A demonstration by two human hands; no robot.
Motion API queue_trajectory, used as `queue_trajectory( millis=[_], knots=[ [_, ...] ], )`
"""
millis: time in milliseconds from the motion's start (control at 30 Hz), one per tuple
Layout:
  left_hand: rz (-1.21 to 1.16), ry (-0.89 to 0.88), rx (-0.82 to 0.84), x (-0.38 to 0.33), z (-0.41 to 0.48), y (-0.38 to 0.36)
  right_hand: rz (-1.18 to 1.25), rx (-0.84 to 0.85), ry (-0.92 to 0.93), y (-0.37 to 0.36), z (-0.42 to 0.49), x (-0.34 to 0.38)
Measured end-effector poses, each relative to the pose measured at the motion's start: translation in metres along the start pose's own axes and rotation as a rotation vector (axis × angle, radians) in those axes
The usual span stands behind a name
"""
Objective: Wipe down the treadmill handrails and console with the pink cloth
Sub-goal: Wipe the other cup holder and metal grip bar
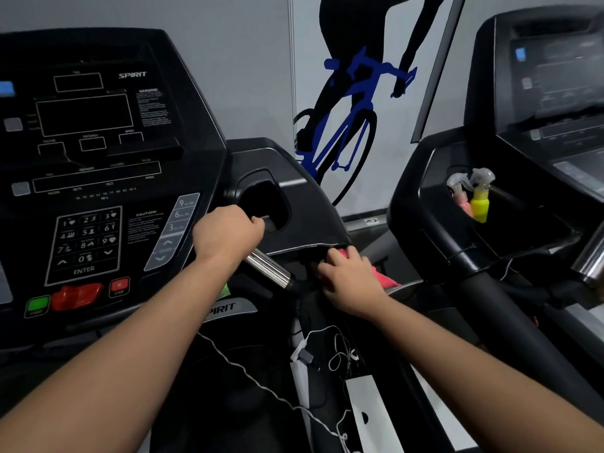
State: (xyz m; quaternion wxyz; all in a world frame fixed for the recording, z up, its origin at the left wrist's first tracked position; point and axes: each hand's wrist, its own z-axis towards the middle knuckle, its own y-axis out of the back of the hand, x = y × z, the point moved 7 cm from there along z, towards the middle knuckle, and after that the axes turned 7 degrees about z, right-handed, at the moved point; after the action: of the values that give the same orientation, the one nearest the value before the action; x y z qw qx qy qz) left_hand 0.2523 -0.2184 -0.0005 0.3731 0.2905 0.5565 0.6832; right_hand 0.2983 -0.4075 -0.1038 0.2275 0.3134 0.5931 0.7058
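The pink cloth [380, 273] sits just right of the middle of the frame, bunched under the person's right hand [349, 279]. Only a strip of it peeks out past the knuckles and along the hand's right side. The fingers of that hand are curled down over the cloth and clamp it against the black handrail [307, 259], right below the lip of the console's side wing. How much cloth is tucked under the palm I cannot tell.

The left hand [225, 237] is a little left of it and higher. Its fingers are wrapped tight together round the upper end of a shiny metal grip bar [268, 268], whose lower end sticks out bare towards the right hand. Just above the left hand is an open cup holder [264, 204].

The console [98, 158] fills the left of the frame, its screens dark. It has a number keypad [86, 243], with a green button [37, 305] and a red stop button [119, 286] lower down.

A second treadmill [490, 256] stands at the right of the frame. A yellow spray bottle [479, 204] and a pink spray bottle [462, 199] stand side by side in its tray. On the wall between the machines is a picture of a cyclist [346, 109]. White cables [248, 374] trail across the lower middle.
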Motion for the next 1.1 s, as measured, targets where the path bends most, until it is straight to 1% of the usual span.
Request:
queue_trajectory(
  millis=[33, 67, 133, 200, 267, 300, 367, 433, 500, 567, 600, 633, 700, 733, 800, 867, 900, 967, 1000, 1033, 1067, 1100],
  knots=[
    [-0.001, -0.001, 0.000, 0.000, 0.000, 0.000, 0.111, -0.029, -0.019, 0.001, -0.002, -0.009],
    [-0.002, -0.001, 0.000, -0.001, 0.000, 0.001, 0.274, -0.078, -0.064, 0.002, -0.002, -0.022],
    [-0.005, 0.009, 0.003, -0.002, 0.001, 0.001, 0.640, -0.175, -0.244, 0.003, -0.001, -0.051],
    [-0.009, 0.022, 0.011, -0.002, 0.002, 0.000, 0.916, -0.223, -0.442, -0.003, -0.001, -0.070],
    [-0.011, 0.019, 0.015, -0.001, 0.003, 0.000, 1.099, -0.234, -0.609, -0.016, -0.003, -0.081],
    [-0.011, 0.015, 0.014, -0.001, 0.003, -0.001, 1.178, -0.208, -0.673, -0.023, -0.005, -0.085],
    [-0.007, 0.011, 0.010, -0.001, 0.002, -0.001, 1.283, -0.128, -0.731, -0.032, -0.006, -0.086],
    [0.000, 0.013, 0.004, -0.001, 0.003, -0.002, 1.243, -0.108, -0.756, -0.031, -0.004, -0.084],
    [0.005, 0.016, 0.001, -0.001, 0.005, -0.001, 1.003, -0.187, -0.746, -0.020, -0.003, -0.081],
    [0.003, 0.015, 0.006, -0.002, 0.006, -0.001, 0.691, -0.220, -0.626, -0.006, -0.001, -0.063],
    [0.004, 0.014, 0.012, -0.002, 0.006, -0.002, 0.620, -0.219, -0.546, -0.003, 0.000, -0.053],
    [0.005, 0.013, 0.015, -0.002, 0.006, -0.002, 0.603, -0.210, -0.495, -0.002, 0.002, -0.049],
    [0.011, 0.007, 0.013, -0.002, 0.005, -0.003, 0.717, -0.203, -0.440, -0.006, 0.006, -0.055],
    [0.013, 0.005, 0.011, -0.001, 0.004, -0.003, 0.843, -0.215, -0.459, -0.009, 0.008, -0.064],
    [0.009, 0.003, 0.008, -0.001, 0.004, -0.002, 1.127, -0.219, -0.555, -0.018, 0.009, -0.080],
    [0.001, 0.000, -0.001, -0.001, 0.002, -0.002, 1.389, -0.184, -0.668, -0.033, 0.008, -0.085],
    [-0.004, -0.004, -0.008, -0.001, 0.002, -0.001, 1.422, -0.169, -0.739, -0.041, 0.007, -0.088],
    [-0.010, -0.007, -0.015, 0.000, 0.002, 0.000, 1.289, -0.129, -0.882, -0.055, 0.002, -0.098],
    [-0.010, -0.007, -0.016, 0.000, 0.001, 0.000, 1.219, -0.098, -0.915, -0.060, 0.000, -0.101],
    [-0.009, -0.006, -0.014, 0.000, 0.001, -0.001, 1.175, -0.064, -0.905, -0.062, -0.001, -0.102],
    [-0.007, -0.003, -0.011, 0.000, 0.001, -0.002, 1.163, -0.071, -0.861, -0.059, 0.002, -0.101],
    [-0.005, 0.000, -0.010, 0.001, 0.001, -0.002, 1.150, -0.126, -0.806, -0.051, 0.003, -0.098]
  ],
)
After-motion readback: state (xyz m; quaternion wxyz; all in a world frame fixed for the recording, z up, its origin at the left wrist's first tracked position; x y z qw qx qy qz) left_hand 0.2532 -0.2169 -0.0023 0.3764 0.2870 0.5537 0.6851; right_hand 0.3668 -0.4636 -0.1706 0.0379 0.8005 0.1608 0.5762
